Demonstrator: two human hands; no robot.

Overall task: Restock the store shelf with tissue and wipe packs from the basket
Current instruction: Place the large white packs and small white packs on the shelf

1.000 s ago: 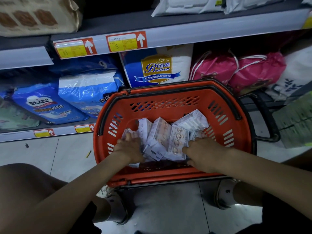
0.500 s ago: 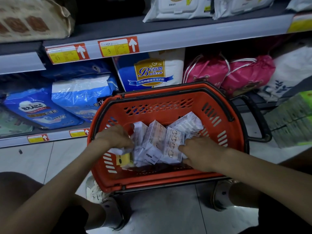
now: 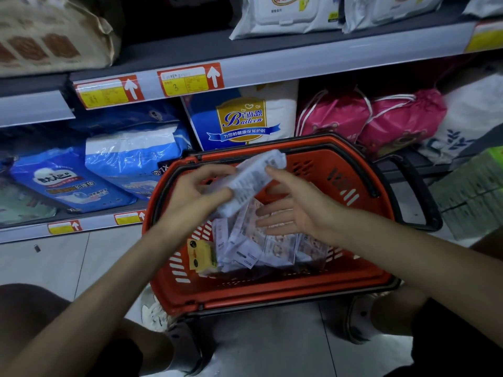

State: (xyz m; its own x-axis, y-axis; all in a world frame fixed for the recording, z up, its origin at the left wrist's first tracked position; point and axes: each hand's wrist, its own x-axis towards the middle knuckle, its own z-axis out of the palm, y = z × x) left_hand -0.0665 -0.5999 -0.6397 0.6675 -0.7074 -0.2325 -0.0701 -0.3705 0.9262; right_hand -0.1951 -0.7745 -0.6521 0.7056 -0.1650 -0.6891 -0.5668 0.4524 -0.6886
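The left hand [image 3: 196,191] gripped 1 white tissue pack [image 3: 250,180], with fingers and thumb curled round its lower end. The pack was held tilted above the far half of the orange basket [image 3: 272,297]. The right hand [image 3: 294,210] was spread beside the pack, fingers straight and apart, holding nothing. Its thumb lay just beside the pack's upper end, but motion blur prevented confirming contact. Loose packs [image 3: 261,248] lay jumbled in the basket bottom, with 1 yellow pack [image 3: 200,254] at their left edge. The basket stood on the tiled floor [image 3: 68,257] in front of the shelf [image 3: 299,63]. The shelf carried wipe packs [image 3: 285,14] above its price tags [image 3: 190,80].
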